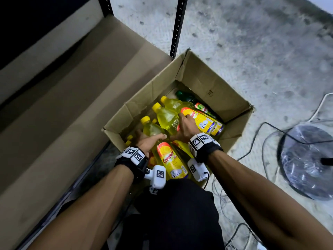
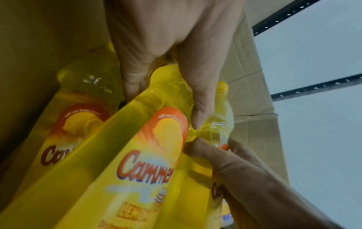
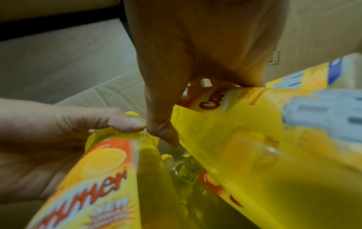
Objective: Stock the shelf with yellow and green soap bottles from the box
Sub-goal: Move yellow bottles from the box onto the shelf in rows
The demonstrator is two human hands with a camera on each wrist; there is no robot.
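An open cardboard box [image 1: 212, 83] on the floor holds several yellow soap bottles lying down and a green soap bottle [image 1: 182, 94] at its far end. My left hand [image 1: 149, 140] grips the shoulder of a near yellow bottle [image 1: 171, 159]; in the left wrist view its fingers [image 2: 133, 74] and thumb curl round that bottle [image 2: 149, 155]. My right hand [image 1: 185, 127] grips another yellow bottle [image 1: 200, 118] just right of it, whose label [image 3: 254, 139] fills the right wrist view under the hand [image 3: 195, 62]. The two thumbs nearly touch. The cardboard-lined shelf [image 1: 63, 109] lies to the left.
Black perforated shelf uprights [image 1: 177, 27] stand just behind the box. On the concrete floor to the right are loose cables [image 1: 255, 141] and a plastic-wrapped round fan base [image 1: 306, 159]. My knee in black cloth [image 1: 180, 213] is right in front of the box.
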